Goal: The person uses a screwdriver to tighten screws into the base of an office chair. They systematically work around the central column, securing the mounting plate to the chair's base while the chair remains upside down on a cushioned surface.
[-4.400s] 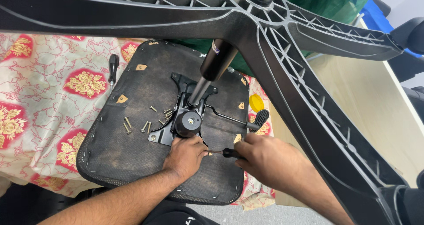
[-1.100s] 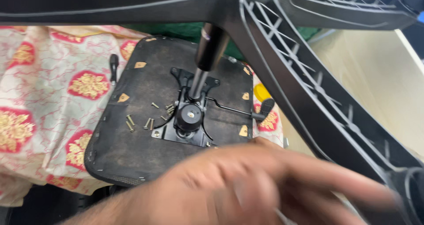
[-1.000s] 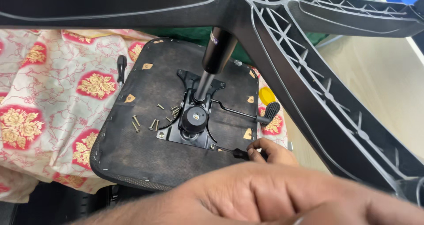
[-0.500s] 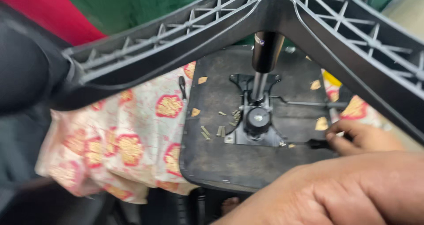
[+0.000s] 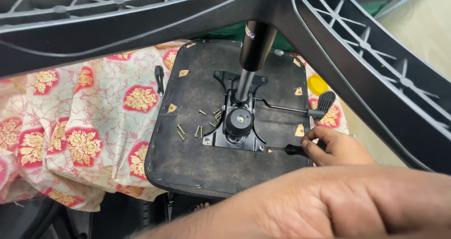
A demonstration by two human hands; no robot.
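Flowered cloth spread at left under upturned seat. Loose screws scattered on seat underside, left of metal plate; no container seen. Left hand close to camera, blurred; grip cannot be told. Screwdriver laid low at plate's right corner, held closed in right hand. Screwdriver judged light, stiff; best gripped at black handle.

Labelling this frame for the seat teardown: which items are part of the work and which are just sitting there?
In use:
right hand
screwdriver
black mechanism plate
upturned seat base
loose screws
gas cylinder

Just lying about:
floral cloth
yellow disc
black tool handle
left forearm, raised, holding nothing
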